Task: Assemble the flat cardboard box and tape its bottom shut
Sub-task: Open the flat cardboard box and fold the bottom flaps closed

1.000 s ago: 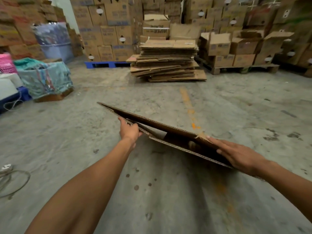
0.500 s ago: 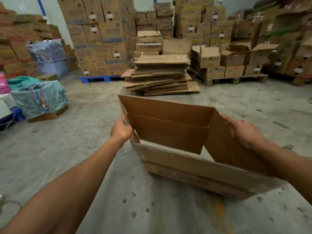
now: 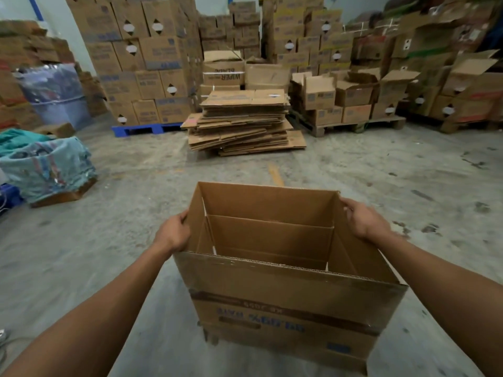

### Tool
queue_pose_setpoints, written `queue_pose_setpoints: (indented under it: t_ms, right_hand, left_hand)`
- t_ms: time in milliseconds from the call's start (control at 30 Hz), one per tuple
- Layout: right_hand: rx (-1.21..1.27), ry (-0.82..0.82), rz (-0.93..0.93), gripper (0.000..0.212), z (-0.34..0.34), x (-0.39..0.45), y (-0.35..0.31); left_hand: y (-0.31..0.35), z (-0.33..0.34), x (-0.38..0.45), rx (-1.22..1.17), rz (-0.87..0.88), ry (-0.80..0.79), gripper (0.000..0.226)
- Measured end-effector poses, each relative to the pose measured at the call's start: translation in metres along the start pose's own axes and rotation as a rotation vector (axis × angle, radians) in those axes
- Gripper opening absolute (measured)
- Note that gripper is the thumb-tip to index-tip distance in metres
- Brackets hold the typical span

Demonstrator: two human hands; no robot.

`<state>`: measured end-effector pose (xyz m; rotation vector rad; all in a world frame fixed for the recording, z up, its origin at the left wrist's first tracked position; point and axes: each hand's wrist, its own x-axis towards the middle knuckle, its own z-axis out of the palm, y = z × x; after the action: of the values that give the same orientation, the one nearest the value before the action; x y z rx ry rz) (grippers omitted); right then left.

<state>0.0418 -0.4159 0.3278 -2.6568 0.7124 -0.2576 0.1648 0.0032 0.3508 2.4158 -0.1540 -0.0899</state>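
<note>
A brown cardboard box [image 3: 285, 303] stands opened into a rectangular tube in front of me, its open end facing up, with blue upside-down print on the near wall. My left hand [image 3: 174, 232] grips the upper edge of the left side panel. On the opposite side my right hand [image 3: 363, 220] grips the top of the right panel, fingers curled over the edge. Through the opening I see inner flaps and a strip of floor. No tape is in view.
A stack of flattened cartons [image 3: 245, 123] lies on the concrete floor straight ahead. Stacked boxes on a blue pallet [image 3: 147, 129] and wooden pallets line the back. A cloth-covered bundle [image 3: 46, 167] sits at the left.
The flat carton has been pulled open into a squared box and turned upright. Both hands have shifted to its left and right top edges, and my view has tilted up.
</note>
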Motion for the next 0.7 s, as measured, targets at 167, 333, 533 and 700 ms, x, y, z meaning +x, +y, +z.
queue_pose_setpoints:
  t_ms: [167, 333, 533, 700]
  right_hand:
    - [0.102, 0.000, 0.062, 0.045, 0.003, 0.003, 0.003]
    - [0.144, 0.028, 0.072, 0.055, 0.004, 0.008, -0.005]
    - [0.189, -0.018, 0.096, 0.056, 0.008, 0.024, -0.020]
    - [0.196, -0.143, 0.167, 0.064, 0.027, 0.023, -0.054]
  left_hand:
    - [-0.006, 0.017, 0.001, -0.036, 0.103, -0.013, 0.068]
    - [-0.030, 0.010, 0.012, -0.058, 0.163, -0.213, 0.114]
    - [-0.038, 0.008, -0.004, 0.084, 0.214, -0.273, 0.144]
    - [-0.039, 0.011, -0.005, 0.113, 0.249, -0.305, 0.146]
